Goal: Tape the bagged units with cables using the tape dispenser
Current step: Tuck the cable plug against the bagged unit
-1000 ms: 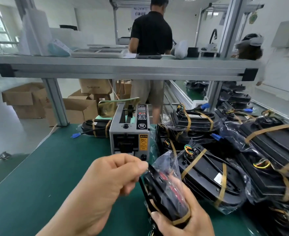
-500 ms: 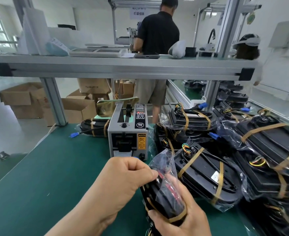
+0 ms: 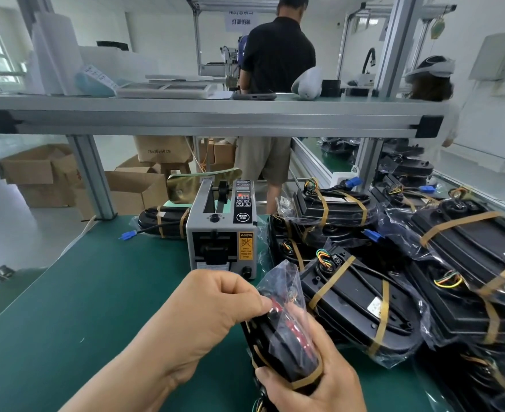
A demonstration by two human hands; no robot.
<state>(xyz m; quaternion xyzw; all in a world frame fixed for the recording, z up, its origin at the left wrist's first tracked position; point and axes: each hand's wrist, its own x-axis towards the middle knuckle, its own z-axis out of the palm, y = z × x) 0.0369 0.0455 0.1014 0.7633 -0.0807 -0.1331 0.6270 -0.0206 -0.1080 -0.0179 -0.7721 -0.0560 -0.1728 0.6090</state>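
At 6 o'clock over the green counter point(image 3: 67, 307), a bagged unit point(image 3: 290, 352) is gripped by the right hand point(image 3: 316, 388) and pinched by the left hand point(image 3: 206, 316); the tape dispenser point(image 3: 223, 233) is seen at 12, taped units point(image 3: 400, 281) at 3.

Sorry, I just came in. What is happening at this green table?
A person's right hand grips one bagged unit, already banded with tape near its lower end, while the left hand pinches its upper part. The tape dispenser stands behind it on the table, and a pile of taped units lies to the right.
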